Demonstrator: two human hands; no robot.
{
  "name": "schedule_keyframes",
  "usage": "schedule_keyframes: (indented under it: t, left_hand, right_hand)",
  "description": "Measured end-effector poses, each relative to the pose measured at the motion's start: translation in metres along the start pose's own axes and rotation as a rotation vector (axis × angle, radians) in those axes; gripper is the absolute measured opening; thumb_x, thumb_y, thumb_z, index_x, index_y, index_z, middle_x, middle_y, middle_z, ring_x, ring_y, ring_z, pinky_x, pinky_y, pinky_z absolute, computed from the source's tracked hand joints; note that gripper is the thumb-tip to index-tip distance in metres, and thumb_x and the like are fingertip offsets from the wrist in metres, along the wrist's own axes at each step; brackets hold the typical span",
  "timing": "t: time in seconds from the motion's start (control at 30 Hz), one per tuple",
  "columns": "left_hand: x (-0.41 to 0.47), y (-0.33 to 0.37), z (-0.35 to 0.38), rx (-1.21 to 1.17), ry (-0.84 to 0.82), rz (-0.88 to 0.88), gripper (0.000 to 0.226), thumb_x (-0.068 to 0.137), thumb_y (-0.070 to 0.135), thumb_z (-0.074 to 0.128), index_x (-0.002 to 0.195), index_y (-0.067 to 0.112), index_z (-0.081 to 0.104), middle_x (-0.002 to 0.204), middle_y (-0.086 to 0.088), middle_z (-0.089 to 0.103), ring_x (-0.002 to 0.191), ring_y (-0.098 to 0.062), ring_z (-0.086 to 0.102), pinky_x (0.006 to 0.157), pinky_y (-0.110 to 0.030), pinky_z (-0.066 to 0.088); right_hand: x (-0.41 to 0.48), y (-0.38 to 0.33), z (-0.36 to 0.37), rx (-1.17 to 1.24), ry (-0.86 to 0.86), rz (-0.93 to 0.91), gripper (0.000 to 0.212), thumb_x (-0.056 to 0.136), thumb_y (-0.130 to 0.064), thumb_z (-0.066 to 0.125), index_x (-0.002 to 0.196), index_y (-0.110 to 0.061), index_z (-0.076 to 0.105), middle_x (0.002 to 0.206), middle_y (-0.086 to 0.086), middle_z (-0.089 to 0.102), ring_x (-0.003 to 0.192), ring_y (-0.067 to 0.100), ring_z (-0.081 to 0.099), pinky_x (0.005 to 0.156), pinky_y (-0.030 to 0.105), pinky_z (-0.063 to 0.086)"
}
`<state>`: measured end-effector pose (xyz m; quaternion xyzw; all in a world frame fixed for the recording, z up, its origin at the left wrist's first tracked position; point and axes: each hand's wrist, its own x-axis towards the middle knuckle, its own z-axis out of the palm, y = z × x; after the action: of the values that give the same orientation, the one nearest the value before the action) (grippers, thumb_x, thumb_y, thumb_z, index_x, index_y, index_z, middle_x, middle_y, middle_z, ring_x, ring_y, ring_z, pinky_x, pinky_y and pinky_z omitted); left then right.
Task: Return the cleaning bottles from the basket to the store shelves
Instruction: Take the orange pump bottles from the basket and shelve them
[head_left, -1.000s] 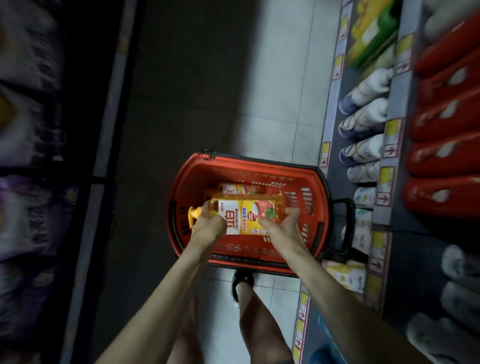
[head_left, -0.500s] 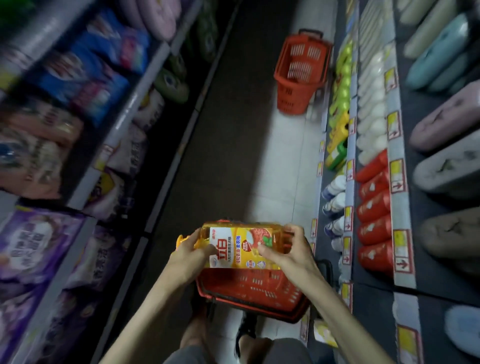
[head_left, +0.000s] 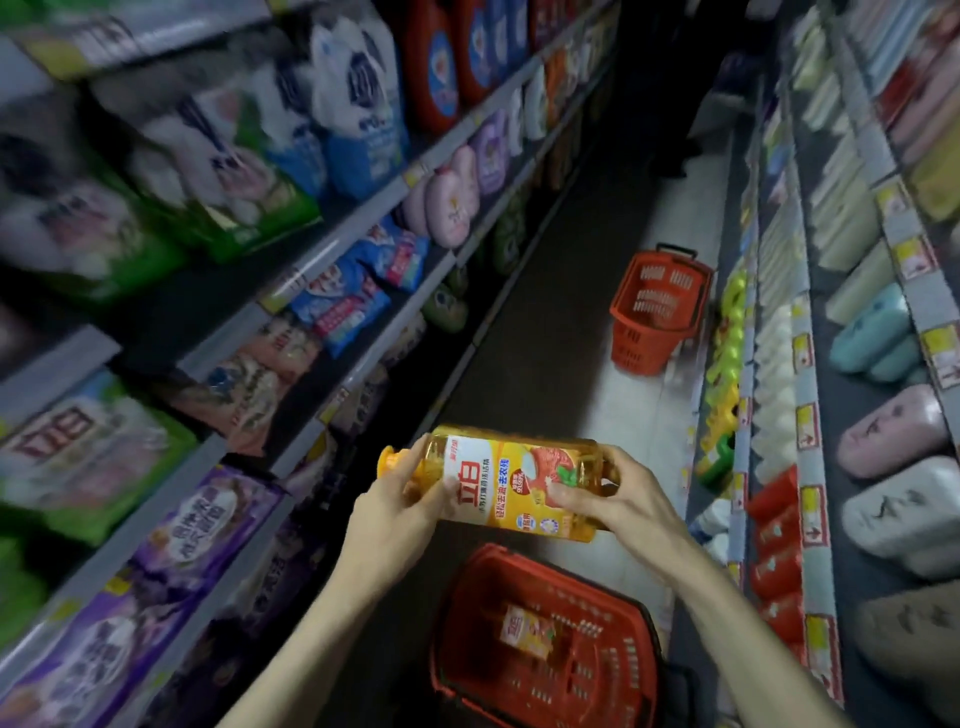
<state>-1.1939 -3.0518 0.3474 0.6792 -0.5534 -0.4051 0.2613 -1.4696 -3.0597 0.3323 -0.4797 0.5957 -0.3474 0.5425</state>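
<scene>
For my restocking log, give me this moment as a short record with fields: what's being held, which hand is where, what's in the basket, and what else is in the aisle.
held item: yellow bottle, lying sideways above the floor, cap pointing left
left hand: left hand grips the cap end
right hand: right hand grips the base end
near basket: red near basket on the floor below the hands
in it: second bottle, same yellow label
far basket: red far basket farther down the aisle, by the right-side shelves
</scene>
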Motion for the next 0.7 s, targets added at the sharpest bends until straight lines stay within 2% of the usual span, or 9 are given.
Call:
schedule_keyframes:
  t: [0.07, 0.17, 0.2, 0.27, 0.33, 0.4, 0.47, 0.6, 0.7]
  left_hand:
    - [-0.014, 0.007, -0.009, -0.201, 0.148, 0.039, 0.058, 0.097, 0.041, 0.073, 0.151, 0.049, 0.052, 0.116, 0.012, 0.078, 0.108, -0.005, 0.073, 0.091, -0.024, 0.054]
    - [-0.026, 0.012, -0.025, -0.764, 0.383, -0.018, 0.054, 0.085, 0.020, 0.084, 0.137, 0.024, 0.070, 0.115, 0.002, 0.081, 0.114, -0.018, 0.075, 0.099, -0.037, 0.060]
    - [-0.028, 0.014, -0.032, -0.919, 0.417, -0.042, 0.058, 0.079, 0.020, 0.086, 0.135, 0.016, 0.069, 0.113, -0.004, 0.081, 0.114, -0.024, 0.076, 0.099, -0.039, 0.061]
    - [-0.026, 0.016, -0.047, -1.144, 0.371, -0.097, 0.069, 0.076, 0.024, 0.085, 0.139, 0.006, 0.063, 0.114, -0.013, 0.080, 0.112, -0.031, 0.077, 0.098, -0.039, 0.061]
    - [-0.023, 0.018, -0.065, -1.221, 0.237, -0.105, 0.083, 0.070, 0.039, 0.094, 0.139, 0.007, 0.061, 0.120, -0.015, 0.078, 0.113, -0.030, 0.076, 0.097, -0.039, 0.063]
    - [-0.022, 0.023, -0.088, -1.206, 0.124, -0.051, 0.107, 0.049, 0.057, 0.103, 0.138, 0.013, 0.062, 0.127, -0.013, 0.076, 0.118, -0.029, 0.074, 0.098, -0.042, 0.061]
    - [-0.021, 0.028, -0.110, -1.189, 0.087, 0.041, 0.114, 0.045, 0.059, 0.103, 0.141, 0.015, 0.059, 0.132, -0.013, 0.074, 0.122, -0.030, 0.072, 0.102, -0.045, 0.055]
    - [-0.029, 0.034, -0.154, -1.184, 0.208, 0.165, 0.112, 0.046, 0.058, 0.103, 0.139, 0.016, 0.057, 0.131, -0.011, 0.075, 0.120, -0.033, 0.073, 0.102, -0.052, 0.055]
    - [-0.041, 0.029, -0.184, -1.173, 0.293, 0.241, 0.100, 0.054, 0.057, 0.100, 0.136, 0.018, 0.059, 0.127, -0.009, 0.076, 0.115, -0.031, 0.075, 0.089, -0.048, 0.062]
  right_hand:
    - [0.004, -0.020, 0.008, 0.057, -0.002, -0.026, 0.066, 0.072, -0.039, 0.096, 0.126, -0.023, 0.064, 0.112, -0.004, 0.078, 0.103, 0.014, 0.077, 0.090, 0.042, 0.064]
    - [0.011, -0.050, 0.028, 0.153, -0.013, -0.064, 0.070, 0.070, -0.037, 0.098, 0.127, -0.016, 0.064, 0.114, 0.003, 0.079, 0.105, 0.023, 0.078, 0.092, 0.051, 0.063]
    - [0.013, -0.060, 0.036, 0.193, -0.019, -0.077, 0.071, 0.068, -0.037, 0.097, 0.127, -0.015, 0.064, 0.115, 0.005, 0.079, 0.106, 0.026, 0.077, 0.093, 0.054, 0.062]
    - [0.015, -0.082, 0.054, 0.259, -0.041, -0.107, 0.071, 0.067, -0.033, 0.096, 0.127, -0.014, 0.064, 0.115, 0.009, 0.079, 0.106, 0.031, 0.077, 0.094, 0.057, 0.060]
    - [0.015, -0.105, 0.074, 0.294, -0.070, -0.133, 0.067, 0.072, -0.027, 0.097, 0.128, -0.014, 0.062, 0.116, 0.011, 0.078, 0.106, 0.032, 0.077, 0.094, 0.056, 0.060]
    - [0.011, -0.125, 0.097, 0.329, -0.107, -0.162, 0.061, 0.079, -0.023, 0.089, 0.131, -0.013, 0.061, 0.119, 0.011, 0.077, 0.108, 0.031, 0.076, 0.094, 0.053, 0.060]
    - [0.004, -0.141, 0.121, 0.362, -0.141, -0.188, 0.057, 0.083, -0.020, 0.083, 0.134, -0.013, 0.059, 0.123, 0.011, 0.076, 0.112, 0.030, 0.075, 0.095, 0.050, 0.059]
    - [-0.011, -0.159, 0.168, 0.456, -0.269, -0.194, 0.058, 0.090, -0.015, 0.081, 0.142, -0.012, 0.055, 0.130, 0.014, 0.073, 0.120, 0.034, 0.071, 0.103, 0.052, 0.054]
    - [-0.017, -0.171, 0.195, 0.457, -0.408, -0.189, 0.071, 0.082, -0.014, 0.082, 0.145, -0.012, 0.048, 0.132, 0.015, 0.071, 0.124, 0.035, 0.068, 0.108, 0.054, 0.052]
